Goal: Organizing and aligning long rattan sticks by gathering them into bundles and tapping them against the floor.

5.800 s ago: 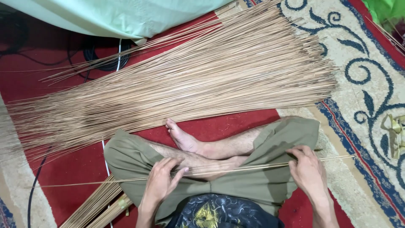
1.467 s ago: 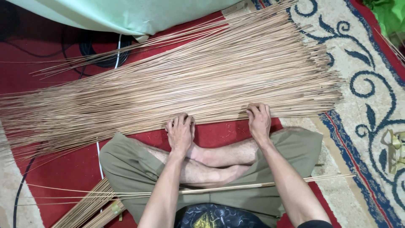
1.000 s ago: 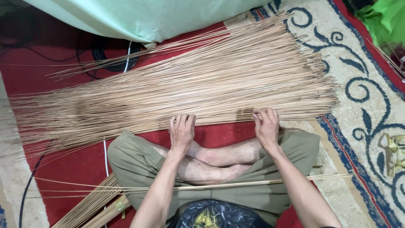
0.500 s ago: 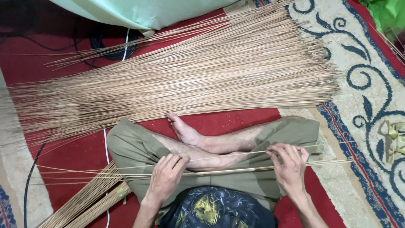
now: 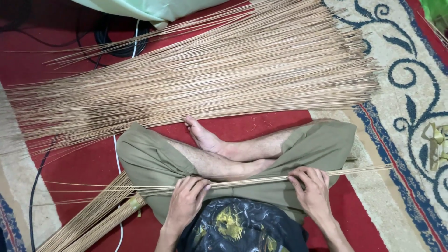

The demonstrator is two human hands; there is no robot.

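Note:
I sit cross-legged on a red carpet. A few long thin tan sticks (image 5: 252, 179) lie across my lap, running from left to right. My left hand (image 5: 186, 198) rests on them near my left knee, fingers curled over the sticks. My right hand (image 5: 313, 189) presses on the same sticks near my right knee. In front of my feet spreads a large fan-shaped pile of the same thin sticks (image 5: 210, 74), apart from both hands.
A tied bundle of sticks (image 5: 93, 214) lies at my lower left. A pale green cloth (image 5: 149, 8) and dark cables (image 5: 116, 44) sit at the back. A patterned beige rug (image 5: 410, 93) is on the right, and a white cord (image 5: 116, 149) runs beside my left knee.
Both hands drew back from the big pile to my lap and now hold a few sticks laid across my legs. The view shifted slightly.

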